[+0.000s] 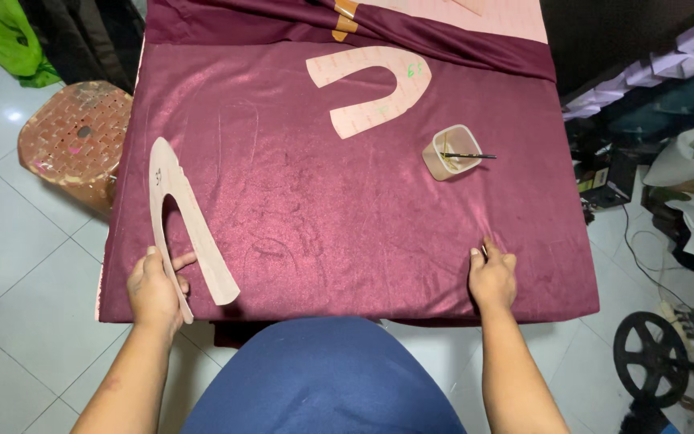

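Observation:
A dark red, satin-like cloth (339,201) covers the table in front of me. My left hand (154,291) grips one leg of a pale U-shaped card pattern (202,241) at the cloth's near left edge. My right hand (491,277) rests on the cloth near the front right, fingers curled and pinching a small fold of it. A second U-shaped pattern (371,88) lies flat on the cloth farther back. A small square cup (449,153) with a thin brush across its rim stands to the right of the middle.
A brown perforated plastic stool (74,141) stands on the tiled floor at the left. Folded dark red cloth and pink card (475,16) lie at the back of the table. Boxes, cables and a black wheel (648,354) crowd the right side.

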A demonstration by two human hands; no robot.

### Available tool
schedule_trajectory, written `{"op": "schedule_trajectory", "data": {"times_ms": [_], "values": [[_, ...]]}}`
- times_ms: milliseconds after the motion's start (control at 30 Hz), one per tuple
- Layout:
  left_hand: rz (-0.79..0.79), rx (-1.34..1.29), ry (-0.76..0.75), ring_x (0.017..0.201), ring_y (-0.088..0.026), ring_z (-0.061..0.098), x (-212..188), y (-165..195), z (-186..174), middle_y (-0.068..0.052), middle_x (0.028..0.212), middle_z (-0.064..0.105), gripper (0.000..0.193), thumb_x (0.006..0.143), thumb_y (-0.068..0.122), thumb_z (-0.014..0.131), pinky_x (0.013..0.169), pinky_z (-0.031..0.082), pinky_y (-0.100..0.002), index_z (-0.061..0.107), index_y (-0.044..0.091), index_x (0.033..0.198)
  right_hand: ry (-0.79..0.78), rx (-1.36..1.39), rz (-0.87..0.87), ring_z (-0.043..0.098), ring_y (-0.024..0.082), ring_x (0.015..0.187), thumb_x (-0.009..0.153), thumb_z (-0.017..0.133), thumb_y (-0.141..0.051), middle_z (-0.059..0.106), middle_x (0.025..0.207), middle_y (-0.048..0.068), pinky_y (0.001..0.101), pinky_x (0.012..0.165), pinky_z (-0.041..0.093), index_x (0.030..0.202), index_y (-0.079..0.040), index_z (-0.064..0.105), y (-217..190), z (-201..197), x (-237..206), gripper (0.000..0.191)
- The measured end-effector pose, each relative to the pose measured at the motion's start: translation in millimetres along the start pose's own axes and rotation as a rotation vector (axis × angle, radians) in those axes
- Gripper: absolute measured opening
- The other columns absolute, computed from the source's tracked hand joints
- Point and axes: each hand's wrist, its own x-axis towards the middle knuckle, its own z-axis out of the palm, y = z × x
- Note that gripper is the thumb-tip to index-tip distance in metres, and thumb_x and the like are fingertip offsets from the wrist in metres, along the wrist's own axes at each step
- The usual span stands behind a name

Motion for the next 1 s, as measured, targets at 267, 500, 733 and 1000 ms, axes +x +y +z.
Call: {"op": "schedule_trajectory", "data": {"times_ms": [267, 500, 733, 1000], "values": [[0.091, 0.066, 0.169, 0.051, -0.016, 0.050, 10, -2, -22, -0.018, 0.095, 0.075, 0.035, 0.112, 0.034, 0.043, 0.049, 0.043, -0.032, 0.059, 0.003, 0.113, -0.075, -0.150, 0.007, 0.062, 0.043, 0.116, 0.102, 0.050, -0.053, 0.061, 0.128, 0.018, 0.0563, 0.096, 0.049, 0.152, -0.035, 0.052, 17, -22, 21, 0.053], [0.144, 0.065, 0.280, 0.079, -0.020, 0.070, 17, -4, -33, -0.015, 0.093, 0.074, 0.034, 0.112, 0.031, 0.049, 0.074, 0.055, -0.032, 0.060, 0.000, 0.121, -0.092, -0.119, -0.079, 0.062, 0.044, 0.117, 0.101, 0.050, -0.051, 0.062, 0.129, 0.020, 0.0560, 0.094, 0.050, 0.154, -0.029, 0.051, 46, -14, 40, 0.057], [0.085, -0.110, 0.270, 0.083, -0.020, 0.071, 4, -5, -10, -0.014, 0.094, 0.074, 0.026, 0.106, 0.020, 0.053, 0.075, 0.058, -0.033, 0.060, 0.000, 0.122, -0.078, 0.386, -0.249, 0.066, 0.029, 0.107, 0.098, 0.066, -0.032, 0.069, 0.117, 0.014, 0.0427, 0.093, 0.051, 0.137, -0.003, 0.062, 62, 10, 43, 0.048], [0.077, -0.168, -0.371, 0.090, -0.015, 0.068, -42, 18, 81, -0.009, 0.106, 0.072, 0.028, 0.097, 0.006, 0.055, 0.083, 0.057, -0.029, 0.063, -0.003, 0.123, -0.848, 1.349, 0.123, 0.044, 0.007, 0.048, 0.097, 0.059, -0.024, 0.057, 0.067, 0.000, 0.0199, 0.041, 0.032, 0.130, -0.007, 0.061, -67, -37, -62, 0.037]]}}
